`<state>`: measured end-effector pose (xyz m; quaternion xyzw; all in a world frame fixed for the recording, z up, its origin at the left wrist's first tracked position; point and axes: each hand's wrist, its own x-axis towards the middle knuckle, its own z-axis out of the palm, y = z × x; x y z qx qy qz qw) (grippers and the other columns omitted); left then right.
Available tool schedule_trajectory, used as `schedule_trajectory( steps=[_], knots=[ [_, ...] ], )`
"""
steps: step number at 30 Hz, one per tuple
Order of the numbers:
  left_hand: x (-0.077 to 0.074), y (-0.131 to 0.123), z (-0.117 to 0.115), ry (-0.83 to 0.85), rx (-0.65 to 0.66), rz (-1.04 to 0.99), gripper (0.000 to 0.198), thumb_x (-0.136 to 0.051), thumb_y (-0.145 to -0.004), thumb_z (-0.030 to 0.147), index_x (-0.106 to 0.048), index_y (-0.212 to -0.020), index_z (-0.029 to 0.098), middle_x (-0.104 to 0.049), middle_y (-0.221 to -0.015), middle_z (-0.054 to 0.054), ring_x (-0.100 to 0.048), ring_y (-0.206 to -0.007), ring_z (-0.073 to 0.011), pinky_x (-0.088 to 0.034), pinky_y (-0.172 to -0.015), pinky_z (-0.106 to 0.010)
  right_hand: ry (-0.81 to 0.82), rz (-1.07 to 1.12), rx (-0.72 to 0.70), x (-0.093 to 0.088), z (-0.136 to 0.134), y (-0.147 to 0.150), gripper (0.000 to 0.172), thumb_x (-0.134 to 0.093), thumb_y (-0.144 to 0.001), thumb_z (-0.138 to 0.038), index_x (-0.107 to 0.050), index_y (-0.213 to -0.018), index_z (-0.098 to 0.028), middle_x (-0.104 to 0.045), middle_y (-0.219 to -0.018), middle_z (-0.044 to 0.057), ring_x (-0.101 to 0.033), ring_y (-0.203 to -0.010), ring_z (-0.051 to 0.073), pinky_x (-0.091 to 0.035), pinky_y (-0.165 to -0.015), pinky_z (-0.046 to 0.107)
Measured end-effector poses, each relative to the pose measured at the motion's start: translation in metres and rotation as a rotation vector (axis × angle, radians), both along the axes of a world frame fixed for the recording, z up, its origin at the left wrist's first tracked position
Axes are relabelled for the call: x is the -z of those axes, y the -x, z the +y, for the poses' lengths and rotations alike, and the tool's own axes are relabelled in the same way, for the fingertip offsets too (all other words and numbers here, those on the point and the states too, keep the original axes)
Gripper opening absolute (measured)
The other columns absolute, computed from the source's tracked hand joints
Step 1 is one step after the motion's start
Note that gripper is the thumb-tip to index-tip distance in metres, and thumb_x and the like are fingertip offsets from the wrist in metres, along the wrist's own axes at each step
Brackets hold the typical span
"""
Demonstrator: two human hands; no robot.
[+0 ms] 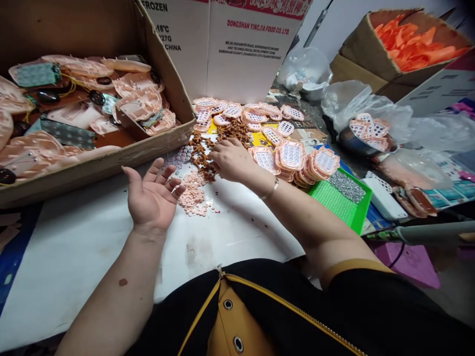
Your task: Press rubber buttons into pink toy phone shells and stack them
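My left hand (153, 193) lies palm up on the white table sheet (81, 247), fingers loosely curled, holding nothing that I can see. Beside its fingertips is a heap of small pink round pieces (193, 195). My right hand (232, 160) reaches palm down into a pile of small brown pieces (208, 151), fingers bent among them; whether it grips any is hidden. A bracelet sits on that wrist. Stacks of pink keypad shells (293, 158) lie just right of the right hand.
A large cardboard box (111, 158) of pink shells and circuit boards stands at left. A white printed carton (230, 49) is behind. A green tray (341, 200) with small metal parts, plastic bags and a box of orange parts (411, 42) crowd the right.
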<state>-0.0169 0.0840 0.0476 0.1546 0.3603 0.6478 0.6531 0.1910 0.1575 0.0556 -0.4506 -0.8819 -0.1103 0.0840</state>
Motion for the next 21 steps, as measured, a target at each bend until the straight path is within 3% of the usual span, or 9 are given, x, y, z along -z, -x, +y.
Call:
schedule_trajectory(
  steps=[3,7,11,14,17,21],
  knots=[
    [0.000,0.003,0.001,0.034,-0.063,-0.031,0.059,-0.043,-0.091,0.072,-0.069,-0.092,0.020,-0.070,-0.082,-0.005,-0.062,-0.058,-0.0137,-0.054,-0.054,-0.025,0.129,-0.053,0.157,-0.009,0.051,0.022,0.022,-0.052,-0.094,-0.019,-0.073,-0.093,-0.014,-0.074,-0.100,0.016,-0.064,-0.097,0.028,-0.045,-0.095,0.046],
    [0.001,0.005,0.001,0.047,-0.069,-0.074,0.058,-0.046,-0.091,0.071,-0.070,-0.094,0.018,-0.069,-0.082,-0.005,-0.062,-0.056,-0.0132,-0.054,-0.053,-0.027,0.287,-0.061,0.309,-0.011,0.103,0.043,0.029,-0.051,-0.092,-0.016,-0.070,-0.112,-0.009,-0.072,-0.114,0.021,-0.066,-0.104,0.031,-0.048,-0.091,0.041],
    [0.003,0.006,0.001,0.058,-0.070,-0.115,0.060,-0.043,-0.093,0.070,-0.069,-0.095,0.016,-0.069,-0.081,-0.005,-0.062,-0.055,-0.0135,-0.054,-0.052,-0.027,0.238,-0.078,0.250,0.002,0.131,0.053,0.042,-0.043,-0.094,-0.013,-0.059,-0.132,-0.007,-0.061,-0.137,0.022,-0.058,-0.124,0.033,-0.044,-0.103,0.047],
    [0.002,0.005,0.001,0.081,-0.076,-0.133,0.059,-0.043,-0.094,0.068,-0.069,-0.096,0.015,-0.068,-0.081,-0.006,-0.062,-0.055,-0.0138,-0.054,-0.051,-0.027,0.130,-0.155,0.192,0.010,0.153,0.050,0.052,-0.039,-0.094,-0.011,-0.046,-0.145,-0.006,-0.040,-0.156,0.023,-0.037,-0.144,0.037,-0.029,-0.116,0.059],
    [0.002,0.003,-0.001,0.109,-0.074,-0.143,0.058,-0.039,-0.097,0.065,-0.069,-0.097,0.014,-0.067,-0.081,-0.007,-0.062,-0.054,-0.0140,-0.055,-0.051,-0.028,0.119,-0.283,0.136,0.012,0.178,0.043,0.060,-0.041,-0.091,-0.012,-0.038,-0.151,-0.007,-0.024,-0.165,0.023,-0.023,-0.152,0.039,-0.018,-0.119,0.066],
    [0.004,0.002,-0.001,0.131,-0.063,-0.147,0.057,-0.037,-0.098,0.062,-0.068,-0.101,0.014,-0.067,-0.081,-0.007,-0.062,-0.056,-0.0151,-0.055,-0.051,-0.029,0.223,-0.387,0.025,0.016,0.203,0.039,0.066,-0.054,-0.085,-0.017,-0.042,-0.150,-0.012,-0.027,-0.164,0.020,-0.028,-0.149,0.041,-0.028,-0.116,0.066]
  ],
)
